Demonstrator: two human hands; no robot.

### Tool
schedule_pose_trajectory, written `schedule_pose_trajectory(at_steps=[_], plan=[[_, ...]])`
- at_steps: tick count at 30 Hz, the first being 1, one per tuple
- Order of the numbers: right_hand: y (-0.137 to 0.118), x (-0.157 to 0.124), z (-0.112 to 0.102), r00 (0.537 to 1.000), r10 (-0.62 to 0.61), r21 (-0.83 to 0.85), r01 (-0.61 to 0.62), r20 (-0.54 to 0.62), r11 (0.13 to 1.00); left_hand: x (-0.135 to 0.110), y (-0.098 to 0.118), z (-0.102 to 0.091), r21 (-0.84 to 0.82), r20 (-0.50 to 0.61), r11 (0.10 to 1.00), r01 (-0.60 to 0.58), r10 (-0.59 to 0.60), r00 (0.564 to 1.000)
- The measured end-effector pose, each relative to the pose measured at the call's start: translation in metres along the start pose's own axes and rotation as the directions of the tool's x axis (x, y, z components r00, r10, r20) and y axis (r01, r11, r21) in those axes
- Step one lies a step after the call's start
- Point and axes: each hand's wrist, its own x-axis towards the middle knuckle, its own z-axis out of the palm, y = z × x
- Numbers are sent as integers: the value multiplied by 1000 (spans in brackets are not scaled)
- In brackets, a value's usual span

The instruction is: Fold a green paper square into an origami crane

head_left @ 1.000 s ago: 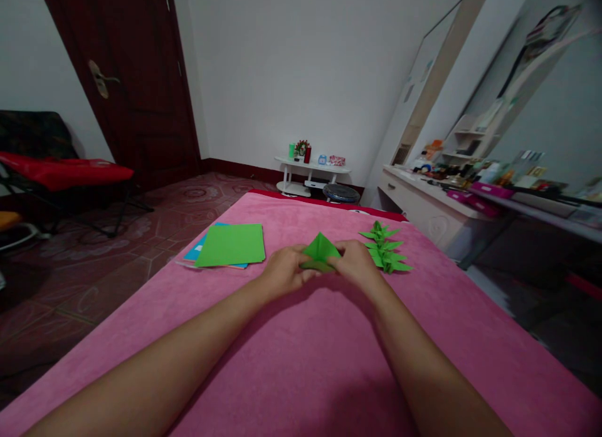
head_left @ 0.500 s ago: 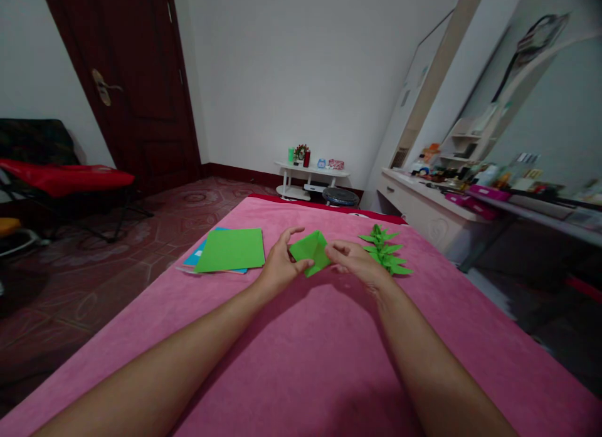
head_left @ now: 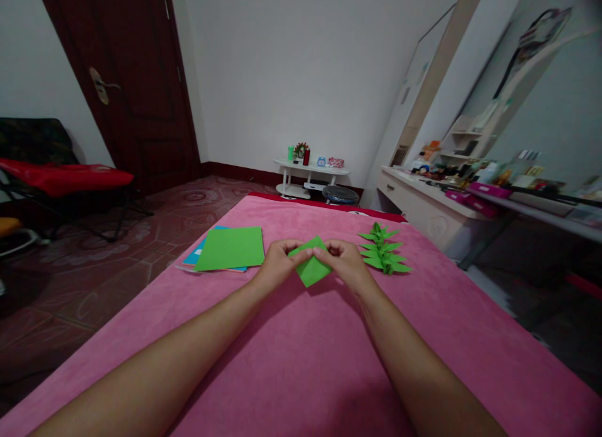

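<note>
Since half a second ago, the left hand [head_left: 281, 259] has lowered its raised index finger and the right hand [head_left: 347, 261] has come inward from the edge of the folded green square [head_left: 310, 273], so the two thumbs now nearly meet on it; the square has turned so that one corner points down toward the person.

The pink-covered surface [head_left: 301, 362] fills most of the lower view, with a red strip along its far edge. Beyond it to the left stands a dark red-brown door [head_left: 136, 79], closed; to the right is a white dressing table [head_left: 430, 199] crowded with small bottles and boxes. A folding chair [head_left: 63, 173] with a red seat stands at far left, and a low white stand [head_left: 313, 168] sits against the back wall.

On the surface, a stack of green paper [head_left: 230, 247] lies just beside the left hand, over blue sheets [head_left: 195, 256] that jut out at its left. Near the right hand lies a row of spiky green paper pieces [head_left: 385, 252], set close together. The square is held between the two hands, just above the surface. Each grip pinches its upper part, thumb on top and fingers behind.
</note>
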Motion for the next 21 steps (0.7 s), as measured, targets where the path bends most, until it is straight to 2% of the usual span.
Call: schedule_pose_trajectory(at_steps=[5,8,14,18,21], plan=[[3,0,-1,1000,-26,-19,26,-11,999,0,-1,1,-72,9,997,-25,26,1000],[4,0,-2,999,-29,2,29,-22,1000,0,2,0,-58,32,998,-4,6,999],[-5,-2,-3,991,-95,-69,89,-97,994,-2,6,1,-20,57,1000,20,-18,998],[-9,-2,-2,982,-110,-109,94,-152,990,-2,6,2,-60,107,998,25,-18,994],[-8,-2,-1,979,-108,-62,98,-176,993,-2,5,2,-121,141,991,58,-41,989]])
